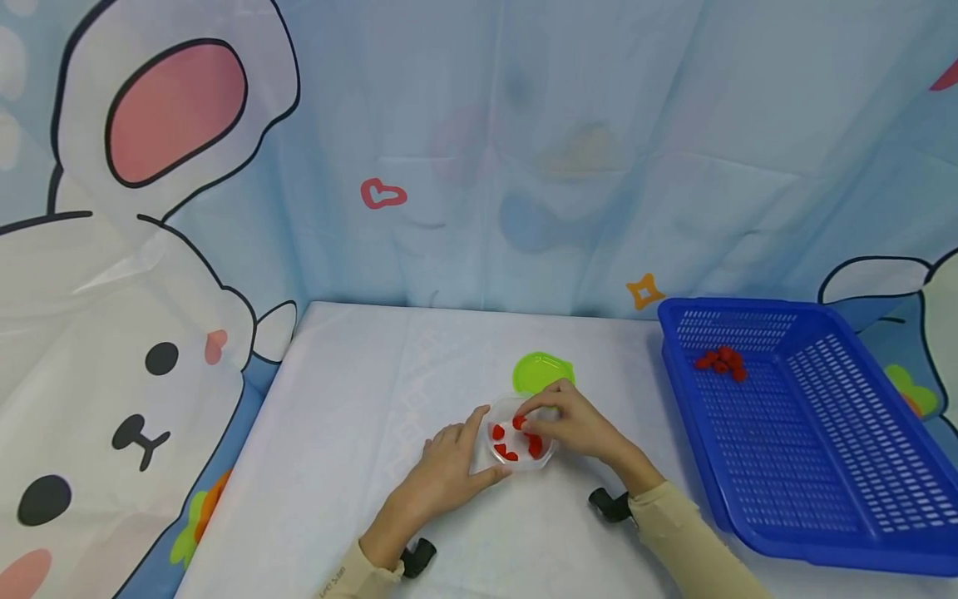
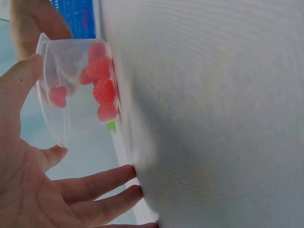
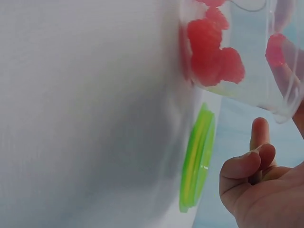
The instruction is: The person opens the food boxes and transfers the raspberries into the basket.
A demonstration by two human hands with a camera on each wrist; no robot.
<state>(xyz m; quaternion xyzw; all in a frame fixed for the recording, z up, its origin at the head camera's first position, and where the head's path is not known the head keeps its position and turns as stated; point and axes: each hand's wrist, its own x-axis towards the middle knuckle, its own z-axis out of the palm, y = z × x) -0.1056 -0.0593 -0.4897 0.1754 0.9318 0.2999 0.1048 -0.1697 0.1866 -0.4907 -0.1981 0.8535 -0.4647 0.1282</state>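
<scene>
A clear plastic cup (image 2: 83,114) stands upright on the white table, with several red raspberries (image 2: 104,90) at its bottom. Thumb and forefinger of my left hand (image 1: 445,470) hold its rim from the left, while the other fingers spread down to the cloth. My right hand (image 1: 580,424) reaches over the cup from the right and pinches one raspberry (image 3: 275,49) between thumb and forefinger, just inside the rim and above the others. Behind the cup, a bright green lid (image 1: 535,372) lies on the table, partly covered by my right hand in the head view.
To the right is a large blue plastic basket (image 1: 808,491) with slotted walls. A small pile of raspberries (image 1: 722,363) lies near its far left corner. A blue printed curtain (image 1: 464,233) hangs along the table's back edge.
</scene>
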